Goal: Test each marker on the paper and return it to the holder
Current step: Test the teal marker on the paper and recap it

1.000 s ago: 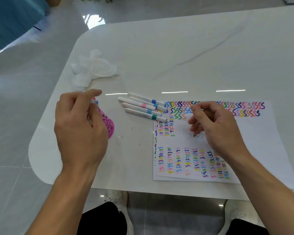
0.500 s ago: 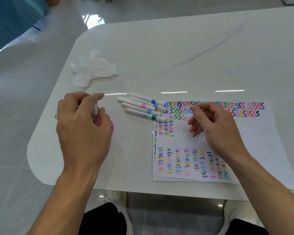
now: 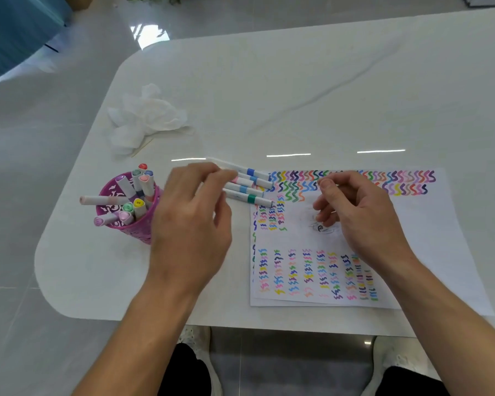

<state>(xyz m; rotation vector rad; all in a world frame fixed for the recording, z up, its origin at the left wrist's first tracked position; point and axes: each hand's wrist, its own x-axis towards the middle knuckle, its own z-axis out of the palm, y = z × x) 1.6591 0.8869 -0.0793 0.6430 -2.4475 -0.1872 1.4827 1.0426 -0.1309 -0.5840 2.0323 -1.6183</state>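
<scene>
- Four loose markers (image 3: pixel 247 192) lie side by side on the surface (image 3: pixel 297 95), just left of the paper (image 3: pixel 429 230), right ends at its edge. White barrels w/ blue, pink, lt-blue, green bands.
- L hand (image 3: pixel 192 230) is over their left ends, fingers blurred across the far two. Can't tell if the grip is clamped on one or apart.
- R hand (image 3: pixel 360 221) sits mid-sheet on the paper, fingers curled, thumb to forefinger. Can't tell if anything's in that grip.
- Step in hand, my read: pick one of the four for testing. Best to pinch a single barrel near mid-length and lift straight up so the neighbours don't roll, then scribble on a bare patch.
- Holder (image 3: pixel 126 228): pink cut-out cup just left of L hand, packed w/ capped markers. One lies across the rim, poking out left.
- In the way: L forearm could clip the holder on the return, and the poking marker might tip out.
- Crumpled tissue (image 3: pixel 146 118) sits further back, well apart, so no bother.
</scene>
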